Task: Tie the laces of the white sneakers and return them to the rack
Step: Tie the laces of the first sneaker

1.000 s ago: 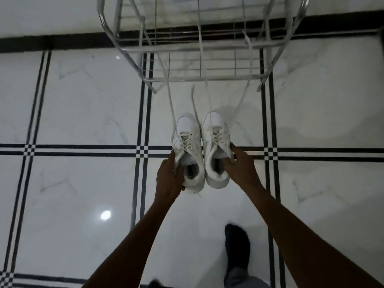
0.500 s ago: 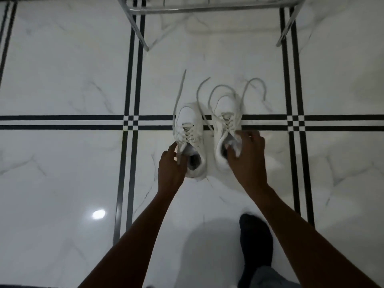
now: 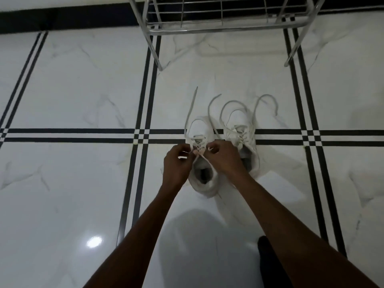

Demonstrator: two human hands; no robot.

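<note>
Two white sneakers stand side by side on the floor, toes pointing away from me. Over the tongue of the left sneaker, my left hand pinches one lace strand and my right hand pinches the other. Those laces trail loose past the toe onto the floor. The right sneaker sits untouched, its laces curling loose in front of it. The metal shoe rack stands beyond the sneakers at the top of the view.
The floor is glossy white marble tile with black double stripes. A black skirting band runs along the wall. The rack's legs stand close ahead of the shoes. My dark-socked foot is at the bottom right.
Both sneakers were set down on the floor. My hands let go of the shoe collars, and both moved onto the left sneaker's laces.
</note>
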